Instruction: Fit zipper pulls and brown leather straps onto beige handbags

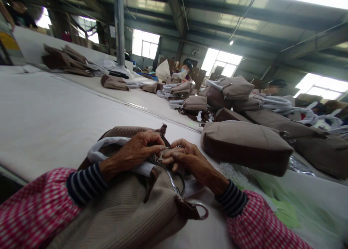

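Note:
A beige ribbed handbag (119, 202) with brown trim lies in front of me, its silver zipper (172, 180) partly showing. The bag's handles (106, 144) are wrapped in white material, and a metal ring (201, 211) sits on the brown tab at its near right end. Above the zipper opening, my left hand (136, 151) is closed in a pinch, its wrist crossing a wrapped handle. Facing it, my right hand (190, 160) has bent fingers drawn together. Small metal hardware (158, 160) shows between the two hands; what the fingertips hold is hidden.
A large beige-and-brown bag (244, 144) lies just right of my hands, before a heap of similar bags (231, 87). More bags (67, 60) lie at the far left of the white table (54, 107). Green sheets (285, 211) lie at right. Co-workers are farther back.

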### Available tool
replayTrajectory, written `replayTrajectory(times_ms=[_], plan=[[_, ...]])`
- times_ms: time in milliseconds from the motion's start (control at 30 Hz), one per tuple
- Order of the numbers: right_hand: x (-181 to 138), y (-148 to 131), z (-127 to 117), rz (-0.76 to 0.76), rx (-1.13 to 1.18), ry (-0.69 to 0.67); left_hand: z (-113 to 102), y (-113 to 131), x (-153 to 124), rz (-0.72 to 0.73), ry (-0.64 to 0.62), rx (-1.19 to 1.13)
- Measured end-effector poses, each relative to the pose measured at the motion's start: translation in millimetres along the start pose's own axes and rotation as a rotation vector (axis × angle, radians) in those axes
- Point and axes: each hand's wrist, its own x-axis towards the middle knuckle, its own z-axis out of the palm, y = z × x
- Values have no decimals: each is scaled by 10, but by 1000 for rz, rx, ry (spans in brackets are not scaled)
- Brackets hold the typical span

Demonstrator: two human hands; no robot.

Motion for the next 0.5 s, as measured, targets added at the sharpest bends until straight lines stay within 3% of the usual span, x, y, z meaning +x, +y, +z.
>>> replayTrajectory(times_ms=[500], plan=[[6, 40, 70, 25, 22, 167, -13, 6, -13, -11, -1, 22]])
